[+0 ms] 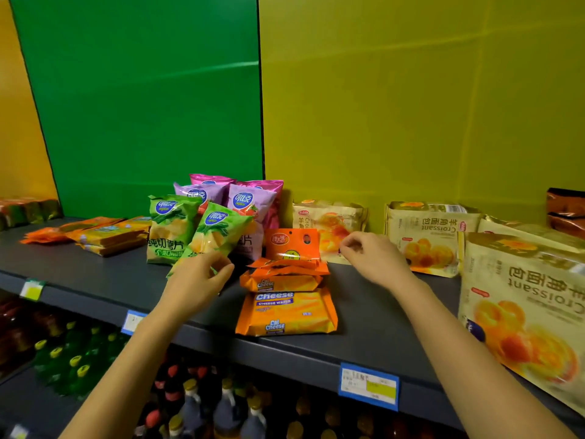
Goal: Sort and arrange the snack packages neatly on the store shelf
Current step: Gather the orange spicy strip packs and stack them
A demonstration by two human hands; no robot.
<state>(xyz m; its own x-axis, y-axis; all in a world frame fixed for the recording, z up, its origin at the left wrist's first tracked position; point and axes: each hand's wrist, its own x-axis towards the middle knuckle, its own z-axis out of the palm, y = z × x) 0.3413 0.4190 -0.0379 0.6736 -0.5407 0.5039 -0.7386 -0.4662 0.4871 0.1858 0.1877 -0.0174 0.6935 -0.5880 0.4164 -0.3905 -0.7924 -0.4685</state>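
Note:
My left hand (198,282) grips the bottom corner of a tilted green chip bag (218,231). A second green chip bag (169,228) stands to its left, with purple chip bags (250,204) behind. My right hand (373,256) hovers with fingers curled near the lower corner of a croissant pack (329,223), and I cannot tell whether it touches. Between my hands an orange hanging pouch (292,243) stands behind stacked orange cheese wafer packs (286,312) on the dark shelf (380,327).
More croissant packs (427,236) lie upside down at the right, one large croissant pack (525,308) near the front edge. Flat orange packs (104,232) lie at the left. Price tags (368,386) hang on the shelf edge. Bottles (221,407) fill the shelf below.

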